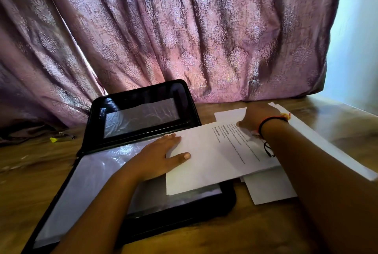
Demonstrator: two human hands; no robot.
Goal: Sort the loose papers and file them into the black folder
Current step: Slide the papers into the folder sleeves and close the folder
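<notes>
My left grip [161, 155] lay flat, fingers straight, thumb on the sheet [214, 161]. Beneath it was the open folder [225, 200] with its sleeve [98, 171]. My right grip [257, 118] rested on papers [272, 188]; I couldn't tell its closure.

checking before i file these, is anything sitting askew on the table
Yes: the printed sheet lies crooked, half over the open black folder's right edge and half on the loose paper pile, which is itself fanned out unevenly.

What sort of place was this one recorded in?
Most likely a room in a home, though a small office is possible. A wooden table stands against a patterned pink curtain with daylight at its edge, and an open black folder and loose papers lie on the table.
</notes>
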